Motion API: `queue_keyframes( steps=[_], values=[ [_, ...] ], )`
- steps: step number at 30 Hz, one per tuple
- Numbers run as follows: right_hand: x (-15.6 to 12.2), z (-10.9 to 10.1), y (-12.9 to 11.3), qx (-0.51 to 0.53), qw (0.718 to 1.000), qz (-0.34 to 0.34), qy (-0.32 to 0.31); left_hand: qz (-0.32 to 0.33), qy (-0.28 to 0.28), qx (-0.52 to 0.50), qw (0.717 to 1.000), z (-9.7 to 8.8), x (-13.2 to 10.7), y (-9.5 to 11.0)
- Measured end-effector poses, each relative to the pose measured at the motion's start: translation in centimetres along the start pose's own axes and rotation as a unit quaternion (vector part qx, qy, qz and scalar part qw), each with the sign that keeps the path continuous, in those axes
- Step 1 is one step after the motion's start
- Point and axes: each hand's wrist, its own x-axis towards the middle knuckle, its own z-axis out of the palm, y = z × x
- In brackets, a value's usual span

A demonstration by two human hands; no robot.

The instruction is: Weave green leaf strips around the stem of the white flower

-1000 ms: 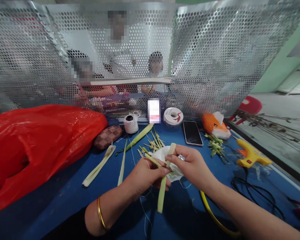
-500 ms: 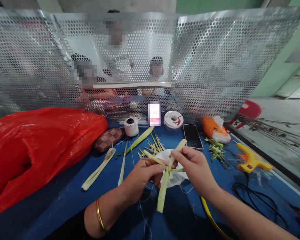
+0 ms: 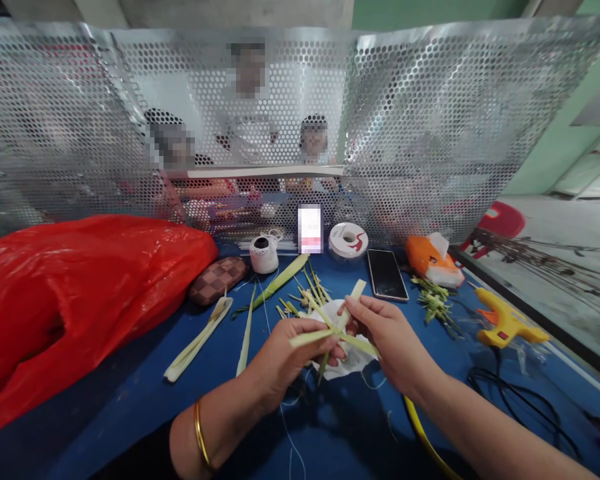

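Observation:
Pale green leaf strips [image 3: 354, 293] cross one another between my two hands in the middle of the view. My left hand [image 3: 287, 350] pinches them near the crossing, and one strip lies over its thumb and points left. My right hand [image 3: 387, 327] holds the strip that sticks up and away from me, between thumb and fingers. Under the hands lies a crumpled white sheet [image 3: 353, 363], partly covered. Just beyond it are cut stem pieces [image 3: 313, 287] and a long green leaf [image 3: 285, 277]. The fingertips partly hide the crossing point.
A red plastic bag [image 3: 95, 287] fills the left side, beside a checkered pouch [image 3: 220, 280]. Thread [image 3: 264, 257], a ribbon roll [image 3: 349, 240], a phone [image 3: 387, 275] and tissues [image 3: 433, 259] stand at the back. A yellow glue gun [image 3: 510, 320] lies right. Behind a perforated metal screen [image 3: 430, 120] are people.
The strip that hung toward me has been folded or turned; one strip now points left over my left thumb. My right hand still pinches a strip, slightly shifted.

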Motion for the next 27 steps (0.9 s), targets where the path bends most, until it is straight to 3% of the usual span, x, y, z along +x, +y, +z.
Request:
queue_keyframes(
  steps=[4,13,17,20,27],
  values=[
    [0.2,-0.1,-0.5,0.041,0.998,0.050,0.013,-0.025,0.038,-0.047,0.998,-0.1,0.0,0.3],
    [0.5,-0.1,0.1,0.004,0.999,0.023,0.031,-0.007,0.093,-0.166,0.982,-0.4,0.1,0.7],
    [-0.5,0.8,0.2,-0.013,0.996,0.056,-0.070,-0.010,0.118,-0.183,0.976,0.0,0.1,0.6],
    [-1.3,1.6,0.2,-0.022,0.990,0.039,-0.131,-0.042,0.132,-0.197,0.971,0.4,0.4,0.1],
    [-1.6,1.8,0.4,-0.079,0.991,-0.023,-0.109,-0.014,0.082,-0.181,0.980,0.4,0.2,-0.2]
  ],
)
